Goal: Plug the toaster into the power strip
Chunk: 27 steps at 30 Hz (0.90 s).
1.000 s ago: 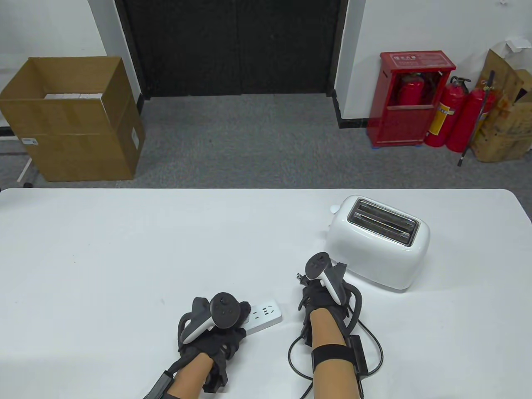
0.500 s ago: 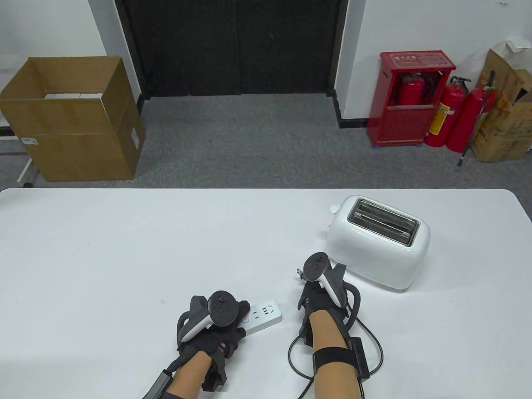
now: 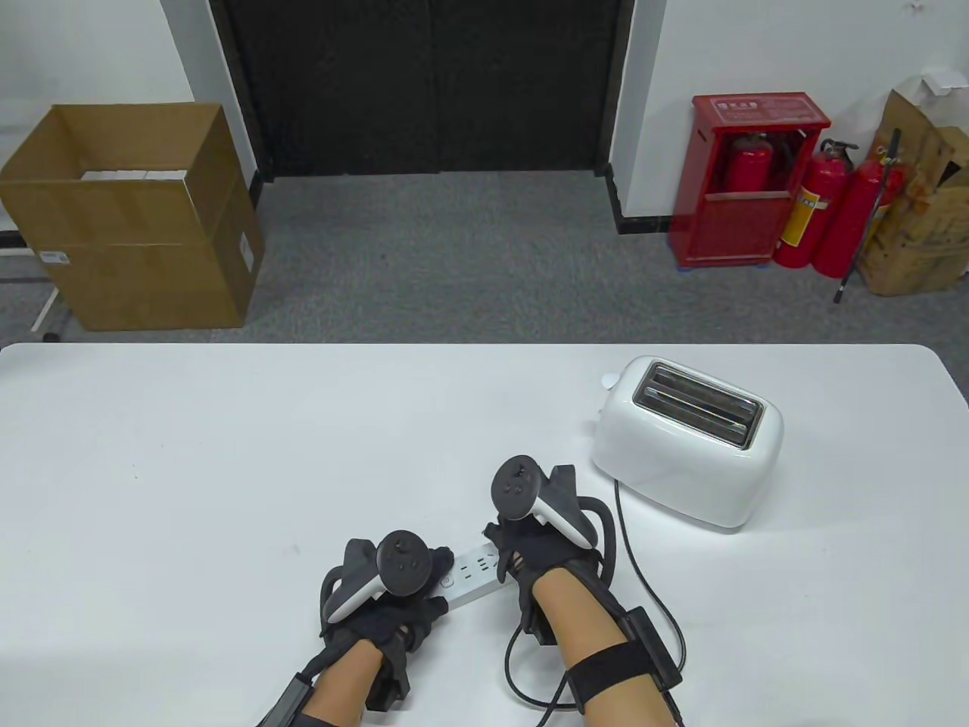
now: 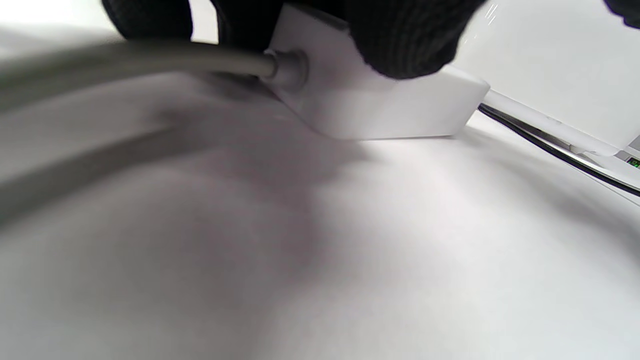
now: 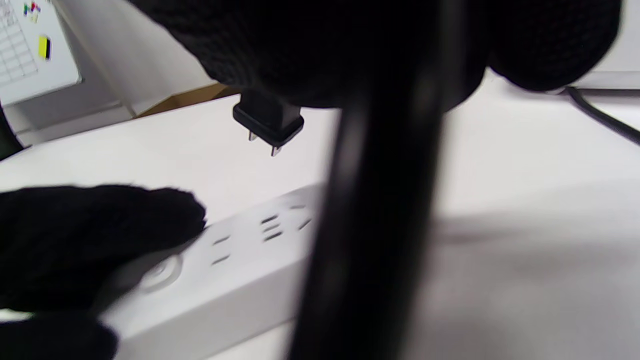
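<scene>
A white two-slot toaster (image 3: 687, 441) stands at the right of the white table (image 3: 189, 454). Its black cord (image 3: 643, 564) runs toward my right arm. My right hand (image 3: 522, 549) grips the black two-prong plug (image 5: 268, 123) and holds it just above the white power strip (image 3: 473, 575), prongs pointing down, clear of the sockets (image 5: 270, 226). My left hand (image 3: 412, 598) presses on the strip's near end (image 4: 380, 107), where its grey cable (image 4: 150, 62) leaves it. In the right wrist view, left fingers (image 5: 95, 235) lie over the strip next to its round button.
Beyond the table's far edge lies grey carpet with a cardboard box (image 3: 132, 219) at left and a red extinguisher cabinet (image 3: 746, 182) with extinguishers at right. The right glove's cable (image 3: 522, 666) loops on the table near the front edge.
My right hand has moved left from beside the toaster, carrying the plug to just above the power strip. The toaster's cord now shows on the table. The left hand has stayed on the strip.
</scene>
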Motion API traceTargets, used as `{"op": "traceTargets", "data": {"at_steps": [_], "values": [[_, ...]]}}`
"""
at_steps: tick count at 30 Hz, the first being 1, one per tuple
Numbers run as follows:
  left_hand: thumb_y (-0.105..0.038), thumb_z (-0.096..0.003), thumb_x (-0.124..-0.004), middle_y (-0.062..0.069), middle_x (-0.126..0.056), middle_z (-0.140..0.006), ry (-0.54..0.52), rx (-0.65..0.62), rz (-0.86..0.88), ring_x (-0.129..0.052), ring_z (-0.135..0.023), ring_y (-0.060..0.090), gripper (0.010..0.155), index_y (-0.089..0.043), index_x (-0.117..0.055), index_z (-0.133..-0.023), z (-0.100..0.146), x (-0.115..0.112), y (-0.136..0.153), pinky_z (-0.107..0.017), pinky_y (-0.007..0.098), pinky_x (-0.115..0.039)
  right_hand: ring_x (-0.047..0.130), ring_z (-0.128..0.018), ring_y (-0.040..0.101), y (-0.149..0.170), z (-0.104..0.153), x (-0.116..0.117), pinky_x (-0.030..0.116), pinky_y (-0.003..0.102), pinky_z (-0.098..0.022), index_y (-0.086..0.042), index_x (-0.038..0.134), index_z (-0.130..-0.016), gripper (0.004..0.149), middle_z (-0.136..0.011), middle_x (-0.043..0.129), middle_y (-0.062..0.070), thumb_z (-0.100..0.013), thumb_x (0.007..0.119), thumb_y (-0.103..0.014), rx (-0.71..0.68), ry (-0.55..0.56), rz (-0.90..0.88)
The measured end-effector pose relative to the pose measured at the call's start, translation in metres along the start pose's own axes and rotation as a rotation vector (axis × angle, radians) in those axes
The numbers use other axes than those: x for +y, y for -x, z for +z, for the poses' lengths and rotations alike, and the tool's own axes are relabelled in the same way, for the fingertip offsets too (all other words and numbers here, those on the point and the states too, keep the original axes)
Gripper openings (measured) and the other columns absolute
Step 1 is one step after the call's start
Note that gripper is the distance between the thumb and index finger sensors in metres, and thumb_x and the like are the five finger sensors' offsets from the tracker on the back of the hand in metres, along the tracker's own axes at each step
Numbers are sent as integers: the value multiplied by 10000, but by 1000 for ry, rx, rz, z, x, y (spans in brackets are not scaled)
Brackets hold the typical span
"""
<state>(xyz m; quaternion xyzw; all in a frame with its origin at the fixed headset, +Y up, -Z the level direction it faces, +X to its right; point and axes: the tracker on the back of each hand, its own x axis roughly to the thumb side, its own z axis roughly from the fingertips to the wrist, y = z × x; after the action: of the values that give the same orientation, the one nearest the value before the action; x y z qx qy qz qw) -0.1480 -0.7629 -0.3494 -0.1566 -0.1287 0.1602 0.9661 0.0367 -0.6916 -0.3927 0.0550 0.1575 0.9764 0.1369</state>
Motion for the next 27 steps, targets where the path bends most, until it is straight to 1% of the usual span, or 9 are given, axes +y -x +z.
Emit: {"op": "traceTargets", "data": {"at_steps": [2, 3, 5, 8, 10, 16, 27], "values": [[-406, -449, -770, -20, -599, -1145, 0, -1, 0, -699, -1042, 223, 699, -323, -477, -1079, 0, 0, 0, -724, 555, -643, 948, -240, 279, -8, -3, 2, 827, 536, -266, 16, 856, -691, 500, -298, 937, 0, -433, 776, -405, 3, -27, 30], [-406, -449, -771, -21, -600, -1144, -1, -2, 0, -700, -1041, 226, 699, -323, -478, -1078, 0, 0, 0, -724, 554, -643, 949, -224, 270, -12, -5, 4, 832, 528, -257, 16, 866, -673, 499, -277, 934, -10, -434, 779, -414, 12, -62, 50], [-407, -449, -772, -20, -600, -1144, 0, -2, 1, -701, -1040, 223, 699, -322, -479, -1079, 0, 0, 1, -724, 556, -642, 950, -204, 261, -16, -9, 6, 836, 522, -243, 20, 883, -641, 499, -246, 930, -17, -428, 790, -422, 26, -90, 71], [-407, -450, -773, -22, -602, -1144, 0, -4, 4, -700, -1040, 224, 698, -325, -480, -1078, 0, 0, 1, -723, 556, -642, 951, -199, 254, -18, -15, 9, 840, 517, -242, 18, 890, -626, 498, -233, 926, -25, -429, 795, -430, 66, -157, 91], [-408, -450, -773, -24, -600, -1144, 0, -4, 4, -700, -1041, 222, 698, -325, -481, -1078, 0, 0, 1, -724, 556, -641, 952, -203, 255, -18, -18, 11, 839, 518, -247, 19, 889, -626, 500, -234, 925, -25, -431, 795, -432, 92, -182, 96], [-410, -449, -778, -24, -606, -1143, 1, -3, 8, -702, -1040, 220, 696, -329, -488, -1076, 0, 1, 2, -724, 557, -641, 952, -202, 254, -19, -24, 16, 839, 517, -246, 17, 891, -618, 498, -229, 923, -27, -433, 793, -435, 124, -212, 98], [-413, -447, -781, -27, -609, -1141, -8, -6, 13, -704, -1039, 219, 694, -331, -495, -1074, 0, 0, 3, -723, 563, -635, 952, -205, 248, -29, -32, 17, 840, 515, -252, 15, 890, -606, 498, -220, 912, -31, -438, 791, -443, 169, -254, 143]]}}
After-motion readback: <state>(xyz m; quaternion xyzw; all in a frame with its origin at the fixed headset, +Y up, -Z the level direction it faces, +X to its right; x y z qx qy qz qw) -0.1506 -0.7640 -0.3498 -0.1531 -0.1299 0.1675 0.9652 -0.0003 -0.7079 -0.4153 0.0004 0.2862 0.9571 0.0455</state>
